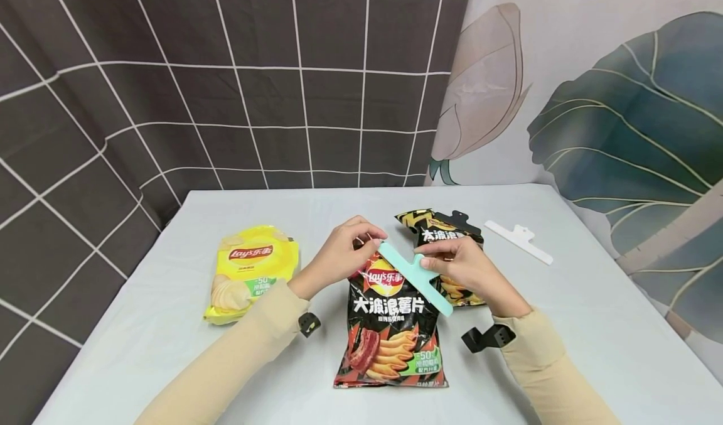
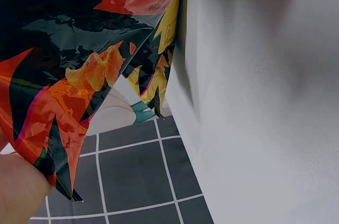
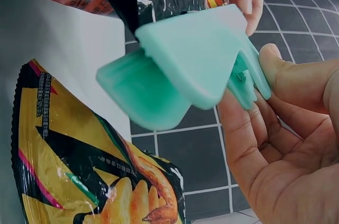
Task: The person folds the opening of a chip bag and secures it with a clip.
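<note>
A black and red chip bag (image 1: 390, 324) stands in the middle of the table, label toward me. My left hand (image 1: 344, 249) pinches its top corner; in the left wrist view a fingertip presses that bag corner (image 2: 47, 171). My right hand (image 1: 465, 265) pinches the handle of a mint green bag clip (image 1: 415, 277), which lies slantwise across the bag's upper right part. In the right wrist view the two long jaws of the clip (image 3: 190, 54) stand apart at the near end. How much of the bag sits between them is partly hidden.
Behind my right hand lies a black and yellow chip bag (image 1: 443, 235) with a black clip (image 1: 459, 221) on its top. A white bag clip (image 1: 519, 240) lies at the right. At the left is a yellow chip bag (image 1: 254, 268). The white-covered table (image 1: 141, 349) meets a dark checked cloth behind.
</note>
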Demonstrator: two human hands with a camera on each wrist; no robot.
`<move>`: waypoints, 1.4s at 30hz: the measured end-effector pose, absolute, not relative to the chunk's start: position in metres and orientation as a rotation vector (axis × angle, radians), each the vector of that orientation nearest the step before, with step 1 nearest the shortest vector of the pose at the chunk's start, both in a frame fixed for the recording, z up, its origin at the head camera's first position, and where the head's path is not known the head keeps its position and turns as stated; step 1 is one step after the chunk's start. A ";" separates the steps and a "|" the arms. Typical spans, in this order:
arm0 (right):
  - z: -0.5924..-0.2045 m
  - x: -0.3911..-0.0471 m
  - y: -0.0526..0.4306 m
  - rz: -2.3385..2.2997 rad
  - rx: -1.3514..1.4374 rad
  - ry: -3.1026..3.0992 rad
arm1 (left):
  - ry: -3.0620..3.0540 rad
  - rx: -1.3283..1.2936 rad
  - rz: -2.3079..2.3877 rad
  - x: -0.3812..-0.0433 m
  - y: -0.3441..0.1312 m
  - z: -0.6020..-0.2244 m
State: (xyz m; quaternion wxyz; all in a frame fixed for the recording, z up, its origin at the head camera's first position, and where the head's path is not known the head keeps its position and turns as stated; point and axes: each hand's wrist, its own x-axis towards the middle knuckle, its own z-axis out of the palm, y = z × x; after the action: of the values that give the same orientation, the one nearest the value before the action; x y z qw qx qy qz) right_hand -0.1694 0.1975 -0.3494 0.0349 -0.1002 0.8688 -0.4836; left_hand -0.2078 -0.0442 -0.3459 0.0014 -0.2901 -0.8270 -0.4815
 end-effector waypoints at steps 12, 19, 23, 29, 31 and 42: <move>-0.352 -0.170 0.193 -1.469 -0.323 2.671 | -2.573 -0.966 -1.470 -0.209 -0.044 -0.347; -0.352 -0.170 0.191 -1.495 -0.310 2.635 | -2.590 -0.971 -1.446 -0.208 -0.043 -0.347; -0.353 -0.170 0.190 -1.494 -0.308 2.625 | -2.600 -0.970 -1.434 -0.208 -0.042 -0.347; -0.354 -0.170 0.189 -1.473 -0.297 2.626 | -2.614 -0.965 -1.437 -0.208 -0.043 -0.347; -0.354 -0.170 0.189 -1.462 -0.296 2.623 | -2.616 -0.970 -1.434 -0.208 -0.043 -0.347; -0.357 -0.167 0.189 -1.461 -0.300 2.574 | -2.591 -1.021 -1.430 -0.207 -0.044 -0.351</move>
State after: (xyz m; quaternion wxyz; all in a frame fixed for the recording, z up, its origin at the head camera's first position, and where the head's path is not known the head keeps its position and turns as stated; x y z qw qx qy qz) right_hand -0.1674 0.1886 -0.3566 0.0831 -0.1004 0.8622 -0.4895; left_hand -0.2066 -0.0440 -0.3511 0.0054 -0.3260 -0.8277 -0.4568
